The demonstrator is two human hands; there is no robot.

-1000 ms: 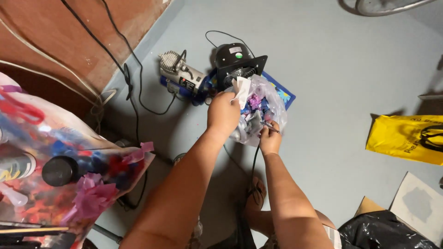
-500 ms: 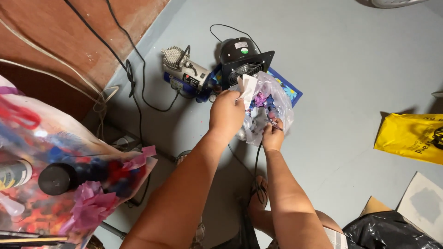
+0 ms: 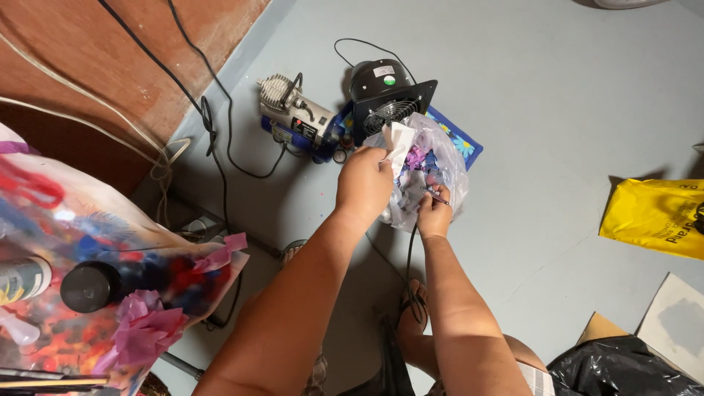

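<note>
View from above. Left hand (image 3: pixel 364 183) pinches a white paper scrap (image 3: pixel 398 139) at the mouth of a clear bag (image 3: pixel 433 172); fingers closed on the scrap. Right hand (image 3: pixel 434 214), just beside and below the left, grips a thin tool (image 3: pixel 438 196) with its fingers curled around it, and rests against the bag. The bag, full of stained paper, stands on the grey floor (image 3: pixel 557 117) directly beyond both hands. Just past the bag: a black fan (image 3: pixel 385 99) and a small compressor (image 3: pixel 297 117). Well to the right of the grip lies a yellow bag (image 3: pixel 653 216); a paint-stained sheet (image 3: pixel 95 242) lies to its left.
</note>
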